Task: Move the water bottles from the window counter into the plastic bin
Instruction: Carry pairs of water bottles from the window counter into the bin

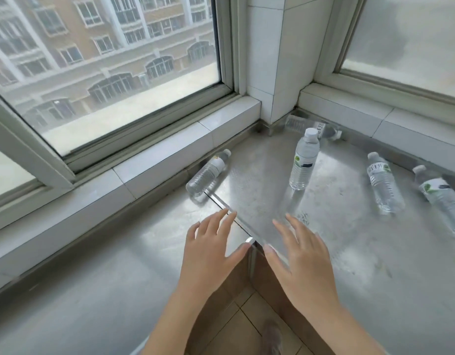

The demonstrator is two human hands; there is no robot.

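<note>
Five water bottles lie scattered on the steel bench [247, 196]; no bin shows. The upright bottle [304, 160] stands nearest: best gripped mid-body. Left hand [211, 248] and right hand [300, 262] hover spread, empty.

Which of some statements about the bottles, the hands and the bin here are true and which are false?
1. Five water bottles are on the counter. True.
2. All bottles are lying down. False: one bottle stands upright; the bottle by the window lies down.
3. The left hand holds a bottle. False: it is empty, fingers spread.
4. The right hand is empty. True.
5. The plastic bin is beside the bottles. False: no bin is in view.
</note>
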